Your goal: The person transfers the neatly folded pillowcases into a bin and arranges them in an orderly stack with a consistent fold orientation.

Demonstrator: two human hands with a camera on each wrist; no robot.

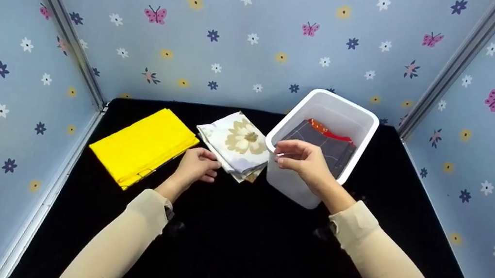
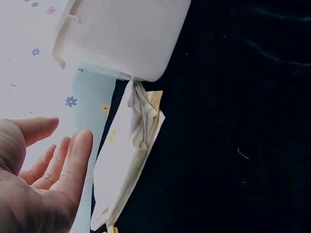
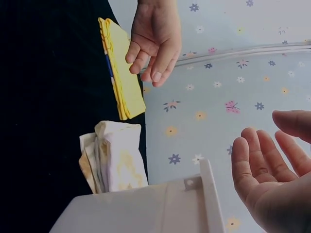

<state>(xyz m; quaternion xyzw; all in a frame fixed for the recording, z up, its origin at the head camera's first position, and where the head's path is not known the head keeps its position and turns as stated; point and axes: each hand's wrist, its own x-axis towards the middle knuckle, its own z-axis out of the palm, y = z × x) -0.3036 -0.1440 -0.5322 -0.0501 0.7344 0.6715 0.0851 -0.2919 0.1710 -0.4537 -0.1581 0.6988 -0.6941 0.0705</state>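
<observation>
Between my hands lies a folded white cloth with a beige flower print (image 1: 241, 142), its right corner against a white plastic bin (image 1: 289, 184). My left hand (image 1: 197, 165) hovers near the cloth's left edge, fingers loosely bent and holding nothing; the left wrist view shows a gap between thumb and fingers. Over the bin's near left rim is my right hand (image 1: 305, 163), its fingers relaxed around empty space. Inside the bin sit a folded dark grey cloth with thin light lines (image 1: 320, 145) and a red-orange patterned cloth (image 1: 327, 129).
A folded yellow cloth (image 1: 143, 145) lies to the left on the black table covering (image 1: 231, 244). Blue flower-print panels (image 1: 244, 30) stand at the back and both sides, joined by metal corner posts (image 1: 62, 15).
</observation>
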